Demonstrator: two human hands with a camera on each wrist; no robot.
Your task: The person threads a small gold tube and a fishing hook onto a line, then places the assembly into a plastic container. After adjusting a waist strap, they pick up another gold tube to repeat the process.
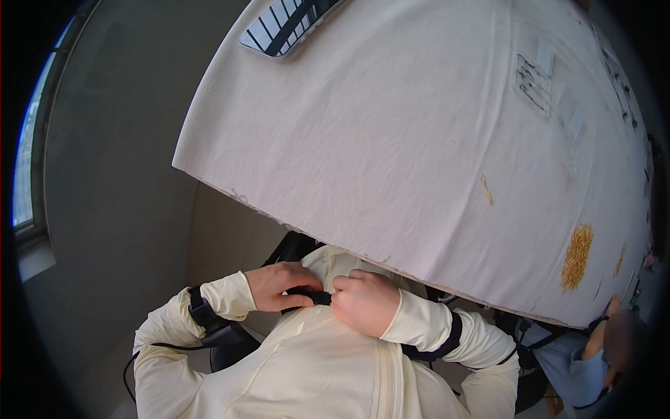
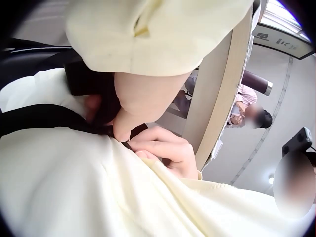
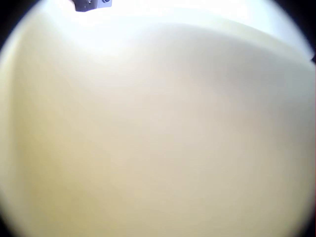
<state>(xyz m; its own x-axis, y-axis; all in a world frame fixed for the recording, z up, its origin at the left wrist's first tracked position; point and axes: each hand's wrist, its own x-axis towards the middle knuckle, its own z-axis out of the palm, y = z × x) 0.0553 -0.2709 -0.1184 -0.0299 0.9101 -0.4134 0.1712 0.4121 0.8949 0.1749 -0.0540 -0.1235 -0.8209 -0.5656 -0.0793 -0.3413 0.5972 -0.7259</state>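
**Left hand [image 1: 283, 285] and right hand [image 1: 366, 302] at a black strap [image 1: 319, 298] off the near edge of the table [image 1: 363, 153]**

The step in hand looks like adjusting or fastening the strap, which lies at the person's waist, just before the table's near edge. The left hand pinches it between thumb and fingers; the right hand's curled fingers grip it close beside. The next move seems to call for a steady hold and a small pull or push; whether there is a buckle cannot be told. Loose folds of the pale top [image 1: 307, 356] and the hands themselves hide the strap's ends, and the right wrist view is only blur. On the table, a shiny panel [image 1: 289, 28] lies at the far left, a gold pile [image 1: 578, 257] towards the right end.
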